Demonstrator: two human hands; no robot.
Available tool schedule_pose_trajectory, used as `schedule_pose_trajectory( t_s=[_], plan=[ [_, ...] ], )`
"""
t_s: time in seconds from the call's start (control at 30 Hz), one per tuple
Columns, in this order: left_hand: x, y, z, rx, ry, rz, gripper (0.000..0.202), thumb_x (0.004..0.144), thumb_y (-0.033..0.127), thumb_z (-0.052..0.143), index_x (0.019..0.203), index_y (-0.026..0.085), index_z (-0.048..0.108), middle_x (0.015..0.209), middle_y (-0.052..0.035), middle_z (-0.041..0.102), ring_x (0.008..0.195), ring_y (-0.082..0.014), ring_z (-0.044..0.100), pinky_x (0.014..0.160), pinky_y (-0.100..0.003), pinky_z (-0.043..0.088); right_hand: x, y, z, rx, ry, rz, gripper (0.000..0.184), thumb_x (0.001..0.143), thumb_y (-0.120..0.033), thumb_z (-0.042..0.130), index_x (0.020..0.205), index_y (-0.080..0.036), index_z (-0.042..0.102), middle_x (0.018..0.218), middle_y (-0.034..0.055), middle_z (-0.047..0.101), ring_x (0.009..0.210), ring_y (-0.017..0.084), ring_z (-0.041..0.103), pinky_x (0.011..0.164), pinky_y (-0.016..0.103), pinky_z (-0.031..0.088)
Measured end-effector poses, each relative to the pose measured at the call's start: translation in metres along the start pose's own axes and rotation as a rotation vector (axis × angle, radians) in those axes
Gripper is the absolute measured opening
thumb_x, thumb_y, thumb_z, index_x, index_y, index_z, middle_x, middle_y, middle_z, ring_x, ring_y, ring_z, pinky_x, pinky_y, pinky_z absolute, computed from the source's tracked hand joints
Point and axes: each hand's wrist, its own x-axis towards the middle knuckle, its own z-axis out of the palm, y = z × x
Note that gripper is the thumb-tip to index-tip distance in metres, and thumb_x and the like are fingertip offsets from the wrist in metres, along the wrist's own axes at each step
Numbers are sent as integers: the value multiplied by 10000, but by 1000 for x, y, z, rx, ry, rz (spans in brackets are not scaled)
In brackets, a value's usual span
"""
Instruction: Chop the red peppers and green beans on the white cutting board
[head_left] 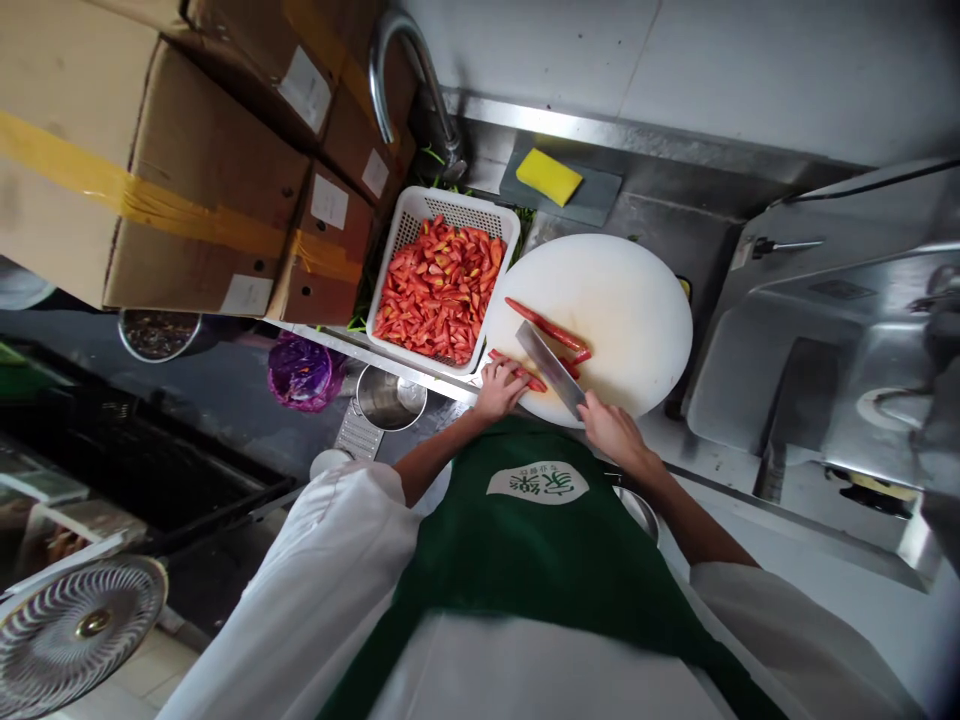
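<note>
cleaver [550, 368] diagonal, tip toward basket [465, 210]

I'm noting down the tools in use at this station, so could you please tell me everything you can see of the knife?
The knife has a broad, straight-sided blade that looks like plain grey metal, with a squarish far end. The right hand grips the near end, hiding most of the handle. The blade slants over the round white cutting board, pointing away from the body and leftward, beside a long red pepper. Whether its edge touches the board cannot be told.
</note>
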Motion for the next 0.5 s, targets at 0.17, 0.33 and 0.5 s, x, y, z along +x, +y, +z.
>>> schedule_pose_trajectory(
  t_s=[0.17,0.33,0.5],
  plan=[
    [11,18,20,-4,-33,28,317,1005,399,455,1187,270,680,1256,-127,570,1243,-323,398,968,-499,376,-25,20,-14,-88,3,65,279,1061,-271,288,1208,-134,482,877,125,703,831,261,692,712,309,394],
    [17,30,27,32,-74,68,336,998,371,447,1271,312,635,1318,-124,549,1228,-344,394,923,-507,364,-62,11,-29,-163,-102,16,256,980,-120,376,1220,-152,459,826,100,692,800,248,681,699,304,374],
    [15,26,23,17,-84,95,344,1000,379,442,1267,300,645,1315,-119,564,1218,-340,400,927,-502,364,-32,-4,-19,-133,-87,-1,412,930,-35,388,1339,-90,398,932,155,711,892,269,694,740,313,393]
  ],
)
